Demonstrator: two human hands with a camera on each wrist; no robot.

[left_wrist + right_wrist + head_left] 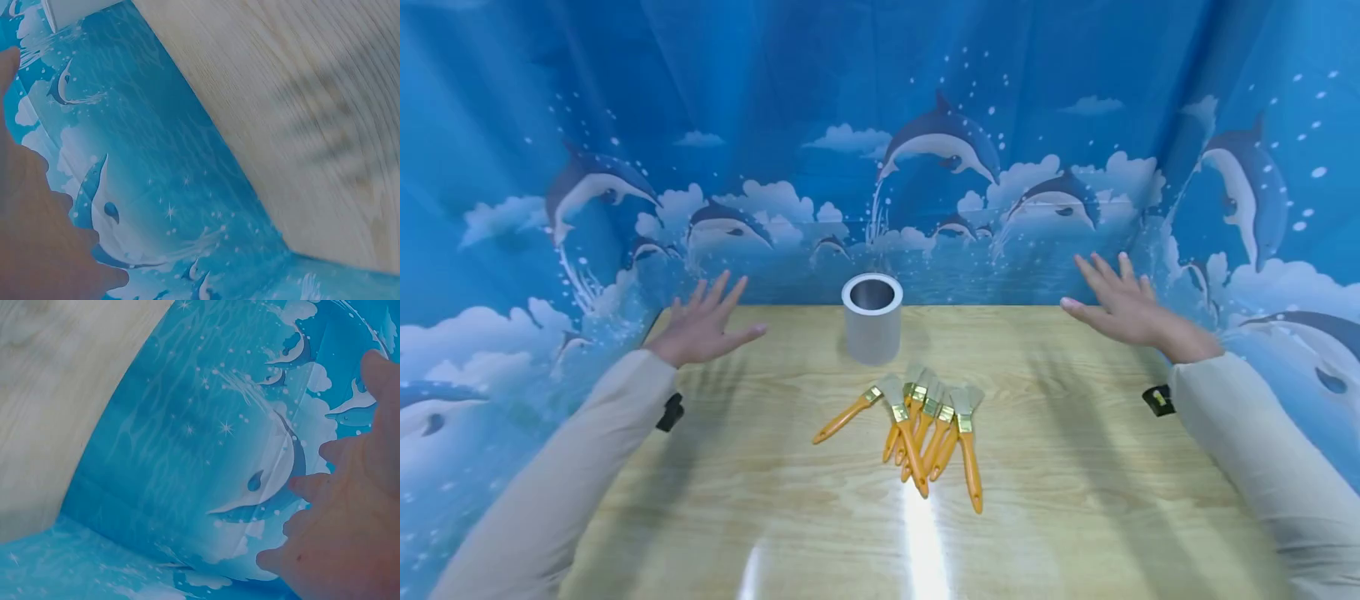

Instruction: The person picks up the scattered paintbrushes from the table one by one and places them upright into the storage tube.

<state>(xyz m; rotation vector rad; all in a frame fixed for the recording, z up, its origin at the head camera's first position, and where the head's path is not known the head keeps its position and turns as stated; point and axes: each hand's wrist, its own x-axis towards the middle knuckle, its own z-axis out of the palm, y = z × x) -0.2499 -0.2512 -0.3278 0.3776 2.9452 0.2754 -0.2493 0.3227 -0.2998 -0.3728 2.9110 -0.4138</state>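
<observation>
In the head view, several paintbrushes (905, 437) with orange handles and pale bristles lie in a loose pile on the wooden table. One more paintbrush (847, 417) rests a little to their left. Behind them stands a grey-white cylindrical container (872, 329), its round mouth facing up. My left hand (703, 323) is spread above the table's left side, holding nothing. On the far right, my right hand (1120, 304) is likewise spread in the air, fingers apart and touching nothing. Both wrist views show part of a hand, the left (44, 231) and the right (344, 500).
A blue curtain (760, 275) printed with dolphins and clouds borders the table (760, 492) at the back and both sides. Bright light reflections lie on the table's near part. A dark strap piece shows under each wrist.
</observation>
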